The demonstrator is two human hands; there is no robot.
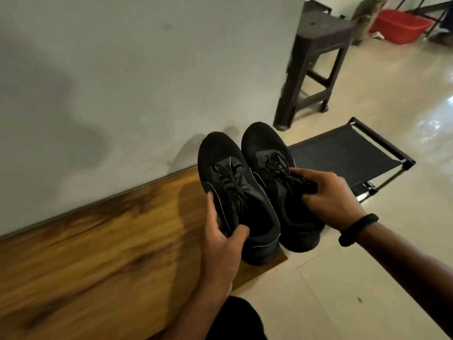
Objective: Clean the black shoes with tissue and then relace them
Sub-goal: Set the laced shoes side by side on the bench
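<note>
Pair's at the right end of the wooden top point(98, 241), left hand point(220, 244) curled round the left shoe point(220, 155) at its collar, right hand point(328, 195) clamped on the right shoe point(262, 141) at tongue and laces: light, soft uppers, probably best held by the stiffer heel.

black shoes point(228, 168): matt cloth upper, a little fuzzy | laces point(232, 182): woven cord, matt | desk point(98, 241): varnished wood, visible grain, soft shine | floor point(367, 278): pale tiles, glossy, reflecting light | wall point(122, 69): matt paint | rack point(343, 153): black cloth, metal-looking frame | basin point(397, 25): red plastic, smooth
</note>
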